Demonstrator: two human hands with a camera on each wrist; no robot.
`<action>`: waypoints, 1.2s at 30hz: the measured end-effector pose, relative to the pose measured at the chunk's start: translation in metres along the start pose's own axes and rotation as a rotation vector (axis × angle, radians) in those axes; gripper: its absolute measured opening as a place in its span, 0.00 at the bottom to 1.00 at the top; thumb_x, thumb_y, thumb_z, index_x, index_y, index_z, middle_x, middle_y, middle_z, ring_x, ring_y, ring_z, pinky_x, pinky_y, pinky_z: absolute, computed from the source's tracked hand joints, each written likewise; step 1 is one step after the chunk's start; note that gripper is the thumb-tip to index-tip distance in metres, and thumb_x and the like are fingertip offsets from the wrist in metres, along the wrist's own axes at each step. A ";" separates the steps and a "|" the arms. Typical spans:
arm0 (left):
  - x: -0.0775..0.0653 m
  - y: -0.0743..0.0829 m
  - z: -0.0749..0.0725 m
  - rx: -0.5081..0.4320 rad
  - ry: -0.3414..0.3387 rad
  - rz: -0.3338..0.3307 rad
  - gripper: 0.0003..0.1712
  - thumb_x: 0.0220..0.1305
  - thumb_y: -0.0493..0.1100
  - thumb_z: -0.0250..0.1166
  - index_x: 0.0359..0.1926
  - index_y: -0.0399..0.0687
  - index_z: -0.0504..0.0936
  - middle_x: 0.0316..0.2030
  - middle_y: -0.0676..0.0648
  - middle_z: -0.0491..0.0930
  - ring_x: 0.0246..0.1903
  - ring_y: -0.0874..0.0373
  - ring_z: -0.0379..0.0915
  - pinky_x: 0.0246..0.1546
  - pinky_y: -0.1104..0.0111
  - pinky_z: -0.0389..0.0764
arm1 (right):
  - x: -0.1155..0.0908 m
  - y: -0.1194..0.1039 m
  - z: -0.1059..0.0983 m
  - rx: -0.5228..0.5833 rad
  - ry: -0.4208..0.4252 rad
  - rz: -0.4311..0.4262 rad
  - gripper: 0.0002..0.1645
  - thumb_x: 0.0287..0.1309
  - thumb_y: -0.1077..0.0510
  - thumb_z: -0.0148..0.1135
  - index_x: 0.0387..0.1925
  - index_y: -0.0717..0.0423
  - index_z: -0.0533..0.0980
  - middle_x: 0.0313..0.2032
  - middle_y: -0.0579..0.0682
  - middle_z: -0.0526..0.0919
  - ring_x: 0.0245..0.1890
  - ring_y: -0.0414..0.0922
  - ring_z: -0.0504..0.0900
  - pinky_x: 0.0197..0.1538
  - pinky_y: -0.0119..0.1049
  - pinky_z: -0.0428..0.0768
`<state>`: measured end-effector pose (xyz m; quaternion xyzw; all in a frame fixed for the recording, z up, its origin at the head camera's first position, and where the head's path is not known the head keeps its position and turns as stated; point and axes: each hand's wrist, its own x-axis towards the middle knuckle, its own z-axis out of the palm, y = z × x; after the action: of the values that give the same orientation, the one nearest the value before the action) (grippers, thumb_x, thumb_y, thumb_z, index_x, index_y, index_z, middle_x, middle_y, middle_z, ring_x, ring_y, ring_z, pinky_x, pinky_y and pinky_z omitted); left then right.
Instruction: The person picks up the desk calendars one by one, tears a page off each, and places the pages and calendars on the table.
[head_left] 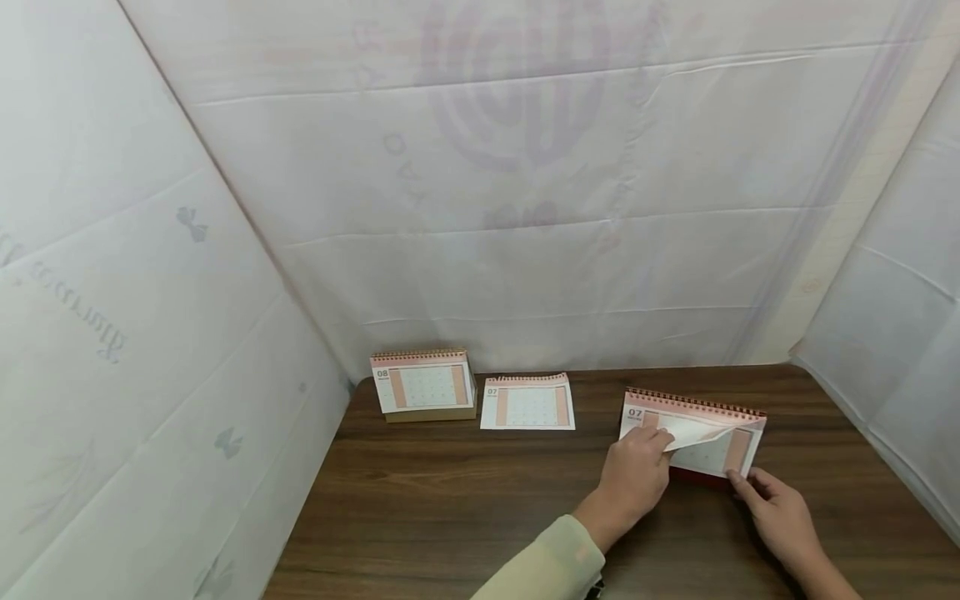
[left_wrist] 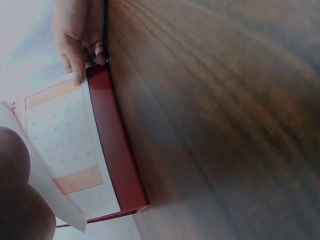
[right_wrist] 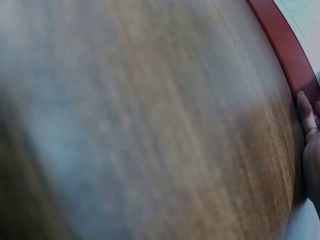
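On the right of the table stands a spiral-bound desk calendar with a red base, its front marked 07. My left hand pinches a calendar page near its lower left and holds it lifted, curled up toward the binding. Beneath that sheet another grid page shows. At the lower right corner my right hand grips the calendar, thumb on the front, the other fingers partly hidden behind. In the right wrist view, only fingers at the red base show, at the edge.
A second desk calendar marked 08, on a brown base, stands at the back left. Beside it lies a loose calendar page marked 07 with a torn top edge. White sheeting rises behind the wooden table and on both sides.
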<state>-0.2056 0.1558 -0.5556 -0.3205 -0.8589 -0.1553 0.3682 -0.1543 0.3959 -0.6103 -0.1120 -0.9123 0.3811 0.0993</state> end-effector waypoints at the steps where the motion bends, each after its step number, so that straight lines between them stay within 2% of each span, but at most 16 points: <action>1: -0.001 0.000 0.000 -0.011 0.015 -0.007 0.03 0.68 0.43 0.72 0.40 0.59 0.90 0.39 0.61 0.89 0.34 0.68 0.83 0.37 0.83 0.84 | 0.000 0.000 0.000 0.003 -0.004 0.001 0.30 0.79 0.35 0.55 0.47 0.57 0.87 0.34 0.47 0.92 0.31 0.22 0.74 0.34 0.25 0.72; 5: -0.002 -0.001 0.003 -0.058 0.064 -0.041 0.03 0.68 0.42 0.72 0.38 0.58 0.89 0.41 0.60 0.89 0.33 0.68 0.82 0.36 0.82 0.84 | 0.002 0.000 0.000 0.006 -0.007 -0.001 0.29 0.79 0.36 0.55 0.42 0.56 0.86 0.32 0.44 0.90 0.29 0.30 0.73 0.33 0.29 0.70; 10: 0.001 -0.004 0.011 -0.086 0.065 -0.081 0.04 0.69 0.43 0.71 0.36 0.58 0.90 0.38 0.60 0.87 0.31 0.67 0.82 0.35 0.81 0.85 | 0.004 0.000 0.001 -0.014 0.011 -0.025 0.26 0.79 0.39 0.57 0.43 0.55 0.87 0.32 0.43 0.90 0.29 0.28 0.73 0.33 0.26 0.69; 17: 0.007 -0.016 0.018 -0.140 0.037 -0.120 0.20 0.81 0.54 0.59 0.29 0.59 0.86 0.30 0.61 0.82 0.26 0.71 0.75 0.31 0.83 0.79 | 0.005 -0.002 0.004 -0.008 0.000 -0.028 0.25 0.79 0.41 0.58 0.46 0.58 0.87 0.33 0.48 0.92 0.30 0.25 0.74 0.34 0.25 0.71; 21: 0.008 -0.016 0.019 -0.182 0.043 -0.132 0.23 0.83 0.55 0.55 0.31 0.57 0.88 0.33 0.61 0.85 0.28 0.71 0.80 0.33 0.83 0.81 | 0.004 -0.002 0.002 -0.003 0.012 -0.020 0.26 0.79 0.41 0.59 0.49 0.60 0.87 0.35 0.49 0.93 0.32 0.21 0.74 0.34 0.21 0.70; 24: 0.009 -0.016 0.019 -0.202 0.034 -0.169 0.23 0.83 0.56 0.55 0.36 0.56 0.91 0.38 0.60 0.88 0.32 0.69 0.84 0.37 0.81 0.83 | 0.004 -0.002 0.002 0.006 0.015 -0.013 0.26 0.79 0.41 0.59 0.50 0.60 0.87 0.35 0.49 0.93 0.32 0.21 0.74 0.35 0.21 0.71; 27: 0.009 -0.016 0.019 -0.211 0.005 -0.207 0.23 0.83 0.57 0.54 0.40 0.56 0.92 0.42 0.59 0.90 0.36 0.68 0.87 0.41 0.79 0.85 | 0.004 -0.002 0.003 0.012 0.011 -0.013 0.26 0.78 0.41 0.59 0.49 0.59 0.87 0.34 0.48 0.93 0.31 0.21 0.75 0.34 0.22 0.71; 31: 0.010 -0.016 0.019 -0.207 -0.054 -0.226 0.23 0.83 0.57 0.53 0.45 0.56 0.93 0.46 0.59 0.91 0.41 0.66 0.90 0.45 0.76 0.87 | 0.004 -0.001 0.003 0.012 0.019 -0.018 0.25 0.78 0.42 0.59 0.48 0.60 0.87 0.34 0.48 0.93 0.31 0.20 0.75 0.34 0.21 0.71; 36: 0.018 -0.020 0.017 -0.202 -0.161 -0.236 0.24 0.84 0.58 0.50 0.46 0.61 0.93 0.47 0.60 0.92 0.45 0.67 0.89 0.44 0.76 0.85 | 0.003 0.000 0.001 0.001 0.024 -0.022 0.25 0.78 0.42 0.60 0.48 0.59 0.87 0.32 0.47 0.92 0.31 0.20 0.75 0.34 0.21 0.71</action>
<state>-0.2373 0.1570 -0.5550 -0.2639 -0.8973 -0.2567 0.2435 -0.1579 0.3959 -0.6111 -0.1064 -0.9121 0.3790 0.1147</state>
